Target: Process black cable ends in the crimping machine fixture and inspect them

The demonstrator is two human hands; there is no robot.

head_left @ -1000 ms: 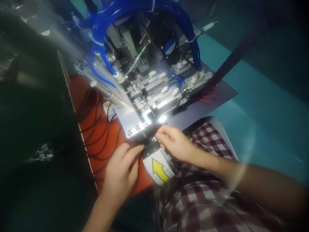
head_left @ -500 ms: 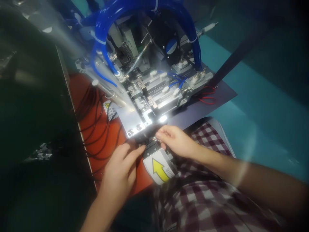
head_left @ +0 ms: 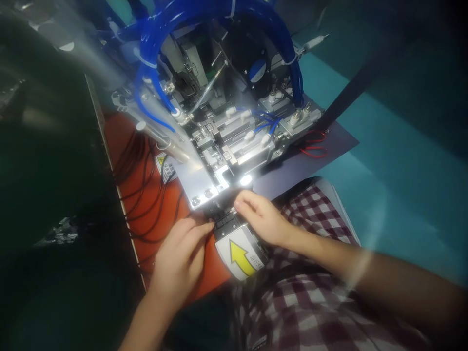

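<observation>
In the head view my left hand (head_left: 179, 258) is closed, thumb and forefinger meeting at the left edge of a black fixture (head_left: 225, 226). Whatever lies between those fingertips is too small to make out. My right hand (head_left: 261, 217) is pinched over the fixture's right side, and a tiny pale piece shows by its fingertips without a clear shape. Below the fixture sits a white label (head_left: 224, 251) with a yellow arrow. Just above both hands is the machine's bright metal plate (head_left: 193, 183), with two screws at its lower end.
Blue air hoses (head_left: 146, 44) arch over the machine with its metal cylinders (head_left: 256, 148). Black cables (head_left: 146, 195) run across the orange base (head_left: 127, 126) on the left. Small shiny parts (head_left: 64, 231) lie in the dark area at far left. Red wires (head_left: 314, 151) loop at the right.
My left fingertips have drawn slightly left along the fixture, and the thumb and forefinger are closer together. My right hand has shifted slightly left and stays pinched by the fixture.
</observation>
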